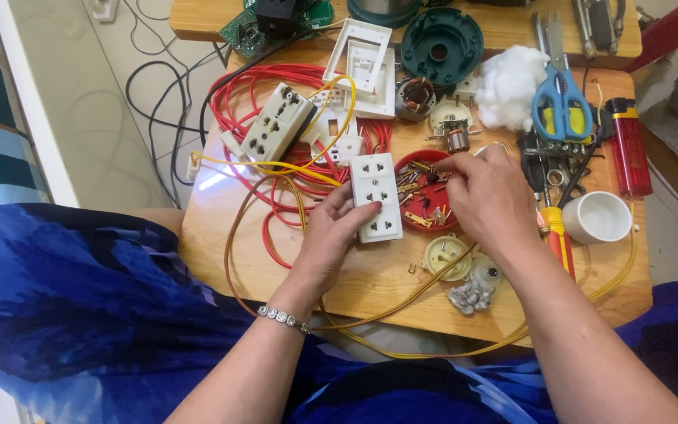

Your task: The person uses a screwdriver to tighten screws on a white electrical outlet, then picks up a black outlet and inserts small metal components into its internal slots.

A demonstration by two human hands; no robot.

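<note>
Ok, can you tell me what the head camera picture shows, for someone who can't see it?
The left hand holds a white rectangular plastic socket plate on a small wooden table, while the right hand picks at small brass parts in a round red dish. Red wire coils and blue-handled scissors lie nearby.

Two bare forearms reaching up from the bottom edge, both over the wooden table. Left hand near the table's middle, palm down, wrist a little bent, a beaded bracelet circling the wrist just past the table's near edge. Fingers curled and pressed against something flat — thumb on the near side, fingertips on the far side. Right hand further toward the table's far side and to the right of the left, back of the hand up, knuckles raised. Thumb and forefinger drawn together in a pinch, pointing left — whether anything sits between them cannot be told. Hands close, not touching.
</note>
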